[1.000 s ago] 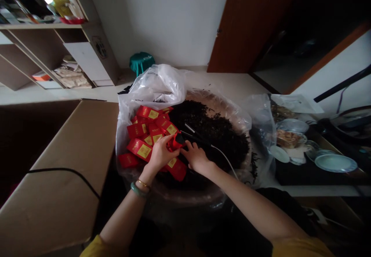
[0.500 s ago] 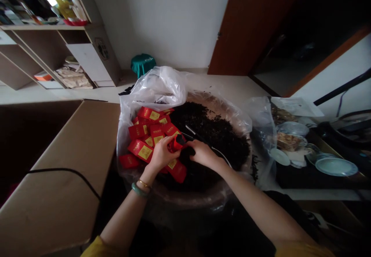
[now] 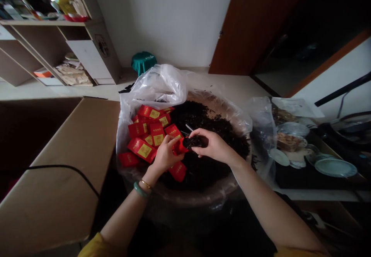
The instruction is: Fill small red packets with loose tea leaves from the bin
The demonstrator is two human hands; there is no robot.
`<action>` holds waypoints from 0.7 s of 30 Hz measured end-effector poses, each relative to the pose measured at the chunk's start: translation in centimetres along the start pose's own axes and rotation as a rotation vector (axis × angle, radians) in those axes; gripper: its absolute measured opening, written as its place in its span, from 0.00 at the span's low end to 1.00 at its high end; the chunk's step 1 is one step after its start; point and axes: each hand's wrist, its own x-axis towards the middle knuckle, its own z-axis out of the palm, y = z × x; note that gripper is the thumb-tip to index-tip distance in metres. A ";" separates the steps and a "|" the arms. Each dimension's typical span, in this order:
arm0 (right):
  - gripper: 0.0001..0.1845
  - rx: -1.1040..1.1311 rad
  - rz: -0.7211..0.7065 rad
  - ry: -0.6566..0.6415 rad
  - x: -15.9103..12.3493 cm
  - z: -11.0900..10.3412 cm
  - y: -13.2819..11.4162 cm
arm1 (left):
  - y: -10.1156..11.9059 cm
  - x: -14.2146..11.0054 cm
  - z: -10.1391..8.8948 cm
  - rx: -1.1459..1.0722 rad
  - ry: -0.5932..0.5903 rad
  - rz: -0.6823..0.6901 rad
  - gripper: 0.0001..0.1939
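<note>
My left hand [image 3: 165, 154] is closed around a small red packet [image 3: 179, 147], tilted with its mouth toward the right. My right hand [image 3: 213, 145] pinches a clump of dark dried leaves [image 3: 196, 142], apparently tea, right at that mouth. Beneath both hands spreads a pile of the same dark leaves [image 3: 226, 133] in a wide round basket [image 3: 216, 98] lined with clear plastic. Several red packets with gold labels [image 3: 142, 148] lie heaped on the left side of the pile. A thin pale-tipped tool [image 3: 189, 127] shows just behind my right fingers, its rest mostly hidden.
An open cardboard box [image 3: 69, 164] stands at the left, a black cable across its flap. Bunched plastic sheeting [image 3: 162, 81] rises at the basket's back. On the right, a dark low table [image 3: 292, 177] holds dishes and a plastic tub [image 3: 290, 137]. Behind are a teal-covered bin [image 3: 143, 62] and shelves.
My right hand went from near the packet's mouth down to the leaves and came back up with a clump against the mouth. My left hand kept the packet, shifting slightly right.
</note>
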 end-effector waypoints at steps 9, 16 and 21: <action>0.16 -0.512 -0.185 0.110 -0.1 0.2 0.3 | 0.0 -0.1 0.0 0.045 -0.020 0.015 0.27; 0.23 -0.633 -0.185 0.159 -0.3 0.4 0.7 | 0.2 -0.3 0.5 0.102 -0.001 0.067 0.27; 0.19 -0.624 -0.314 0.251 -0.2 0.8 0.7 | 0.0 -0.3 0.6 0.083 0.013 0.073 0.27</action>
